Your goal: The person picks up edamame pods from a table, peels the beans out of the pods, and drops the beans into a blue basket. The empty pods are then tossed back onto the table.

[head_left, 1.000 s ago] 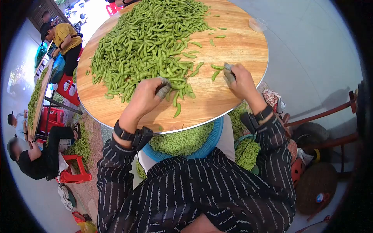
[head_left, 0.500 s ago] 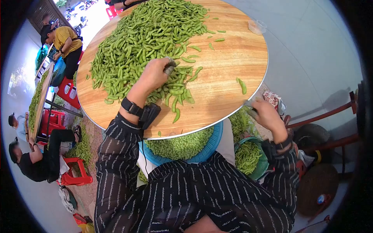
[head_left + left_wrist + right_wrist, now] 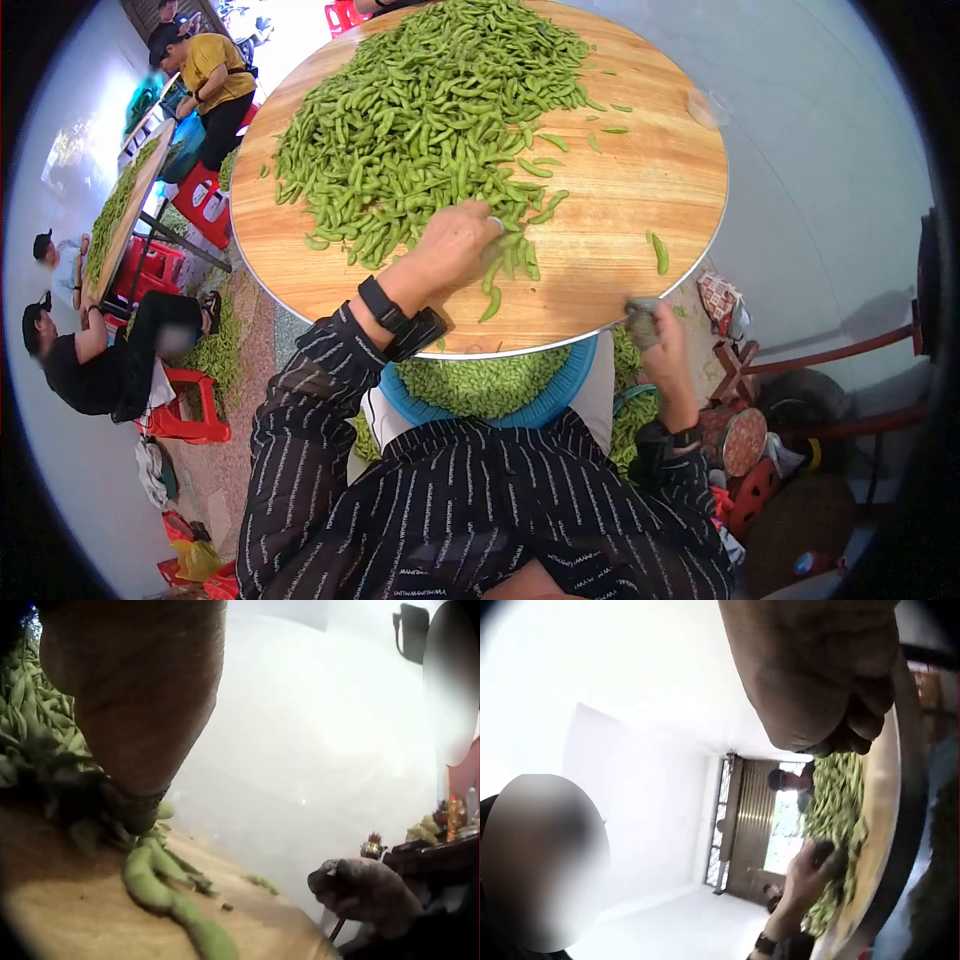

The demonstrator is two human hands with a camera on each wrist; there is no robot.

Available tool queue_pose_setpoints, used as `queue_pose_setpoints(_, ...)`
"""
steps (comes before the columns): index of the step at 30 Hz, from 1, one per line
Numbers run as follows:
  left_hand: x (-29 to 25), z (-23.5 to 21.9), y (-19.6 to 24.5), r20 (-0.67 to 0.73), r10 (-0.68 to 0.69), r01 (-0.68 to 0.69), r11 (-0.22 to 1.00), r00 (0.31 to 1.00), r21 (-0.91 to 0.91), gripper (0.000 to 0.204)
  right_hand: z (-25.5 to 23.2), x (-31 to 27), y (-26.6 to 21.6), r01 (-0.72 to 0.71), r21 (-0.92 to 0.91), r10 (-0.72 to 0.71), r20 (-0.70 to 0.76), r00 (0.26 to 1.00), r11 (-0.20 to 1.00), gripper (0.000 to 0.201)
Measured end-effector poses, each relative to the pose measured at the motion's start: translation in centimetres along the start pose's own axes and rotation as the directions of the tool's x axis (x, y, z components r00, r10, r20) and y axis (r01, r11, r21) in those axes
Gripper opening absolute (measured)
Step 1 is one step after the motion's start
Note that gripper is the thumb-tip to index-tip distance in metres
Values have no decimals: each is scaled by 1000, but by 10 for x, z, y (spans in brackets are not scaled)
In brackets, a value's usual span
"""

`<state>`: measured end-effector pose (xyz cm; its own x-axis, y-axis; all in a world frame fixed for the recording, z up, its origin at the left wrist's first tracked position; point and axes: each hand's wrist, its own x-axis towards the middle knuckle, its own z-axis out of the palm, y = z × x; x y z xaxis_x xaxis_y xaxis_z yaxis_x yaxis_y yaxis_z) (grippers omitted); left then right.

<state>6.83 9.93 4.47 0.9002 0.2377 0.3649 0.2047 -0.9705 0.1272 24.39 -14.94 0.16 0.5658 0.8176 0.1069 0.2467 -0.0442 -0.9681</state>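
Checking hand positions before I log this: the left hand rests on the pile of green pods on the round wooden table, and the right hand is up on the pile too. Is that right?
Not quite. The left hand does rest on the green pods on the round wooden table, but the right hand is off the pile, just past the table's near edge. The head view shows it.

head: looks down, far | wrists: close, sideways | shared: table [image 3: 620,230] edge
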Motion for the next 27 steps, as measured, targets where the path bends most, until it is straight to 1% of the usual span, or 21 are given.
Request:
queue_pose_setpoints(1,1,-3,4,-19,-34,33,999,999,-28,7,13,3,-7,28,18,-29,51,998,999,16)
queue_pose_setpoints(2,0,-7,6,-14,-31,30,999,999,-37,7,25,7,-13,49,39,-52,98,994,998,19)
queue_pose_setpoints(4,-6,-17,6,-162,-131,102,979,978,-178,11,48,13,-27,-19,167,-9,168,986,986,21)
queue_pose_setpoints(5,-12,-20,6,-170,-161,115,961,972,-253,18,57,16,-32,-25,166,-4,170,985,986,21)
queue_pose_setpoints(6,-17,-24,11,-167,-166,120,959,972,-255,18,66,18,-37,-50,258,-9,222,975,965,22)
queue_pose_setpoints(7,-24,-27,18,-133,-256,201,922,957,-330,20,74,19,-42,-82,346,-17,274,962,934,23)
queue_pose_setpoints(8,-31,-27,25,-92,-342,279,873,935,-401,21,82,20,-49,-89,345,-11,279,960,934,23)
queue_pose_setpoints(9,-38,-23,28,-171,-286,201,897,943,-394,26,89,21,-55,-117,426,-21,306,952,897,24)
queue_pose_setpoints(10,-44,-22,34,-166,-291,206,895,942,-396,26,95,21,-62,-146,503,-33,330,943,852,25)
queue_pose_setpoints(11,-49,-22,41,-231,-234,139,921,944,-364,29,100,21,-68,-167,535,-41,354,934,828,24)
queue_pose_setpoints(12,-54,-22,46,-294,-176,74,942,939,-329,31,105,19,-70,-176,533,-32,359,933,828,24)
queue_pose_setpoints(13,-59,-16,46,-338,-117,23,963,934,-270,35,109,18,-72,-178,508,-30,374,927,842,19)
queue_pose_setpoints(14,-63,-17,49,-336,-123,28,961,934,-275,35,112,17,-73,-179,484,-28,390,920,857,16)
queue_pose_setpoints(15,-67,-19,54,-298,-131,57,968,945,-243,32,113,16,-72,-186,481,-21,393,919,857,16)
queue_pose_setpoints(16,-69,-20,57,-261,-138,84,974,955,-210,30,114,16,-70,-223,504,-8,416,909,834,14)
queue_pose_setpoints(17,-73,-15,55,-285,-121,71,981,951,-180,34,115,15,-69,-260,526,3,439,899,810,12)
queue_pose_setpoints(18,-74,-13,54,-283,-126,75,980,951,-184,34,114,14,-69,-265,523,9,441,897,810,12)
queue_pose_setpoints(20,-76,-10,53,-345,-28,0,997,938,-80,32,113,12,-71,-378,519,108,476,873,767,11)
queue_pose_setpoints(24,-79,-10,54,-346,-6,-9,999,938,-42,28,117,10,-68,-369,541,88,474,876,756,12)
queue_pose_setpoints(26,-80,-10,55,-355,11,-27,999,935,-41,25,120,9,-72,-370,533,136,426,894,761,11)
queue_pose_setpoints(27,-80,-9,55,-355,10,-27,999,935,-42,25,120,8,-71,-370,532,136,427,894,762,11)
